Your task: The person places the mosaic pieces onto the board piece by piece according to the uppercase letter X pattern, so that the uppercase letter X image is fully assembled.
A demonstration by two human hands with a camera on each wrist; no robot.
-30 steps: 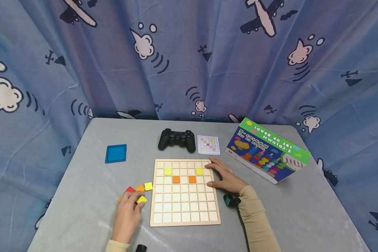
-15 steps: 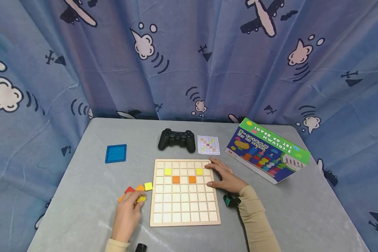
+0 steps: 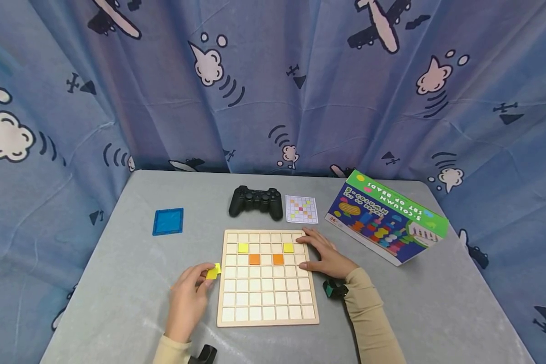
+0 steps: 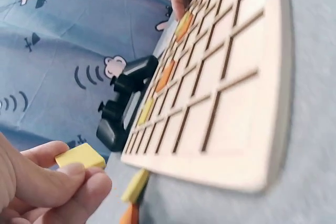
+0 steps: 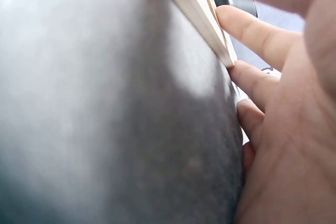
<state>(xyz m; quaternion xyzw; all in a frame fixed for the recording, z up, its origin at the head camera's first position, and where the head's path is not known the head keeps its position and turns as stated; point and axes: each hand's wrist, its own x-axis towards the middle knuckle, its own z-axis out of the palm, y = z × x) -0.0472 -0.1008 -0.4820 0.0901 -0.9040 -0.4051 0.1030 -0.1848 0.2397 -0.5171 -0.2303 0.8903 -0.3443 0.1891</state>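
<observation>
My left hand (image 3: 187,298) pinches a yellow square tile (image 4: 81,157) between thumb and fingers, raised just left of the wooden grid board (image 3: 260,299). Behind it another yellow tile (image 4: 135,185) lies by the board's left edge, with an orange tile (image 4: 129,214) close to it. The hand hides the other loose tiles in the head view. On the board sit two yellow tiles, left (image 3: 243,247) and right (image 3: 288,247), and two orange tiles, left (image 3: 254,259) and right (image 3: 278,259), in the row below. My right hand (image 3: 328,259) rests at the board's right edge, fingers extended and touching it.
Behind the board lie a black game controller (image 3: 256,202) and a pattern card (image 3: 301,209). A blue square tray (image 3: 168,221) is at the back left. A colourful toy box (image 3: 384,217) stands at the back right, before a patterned curtain (image 3: 255,101).
My left hand has moved up and right from the loose tiles toward the board, lifting a yellow tile. My right hand stays at the board's edge.
</observation>
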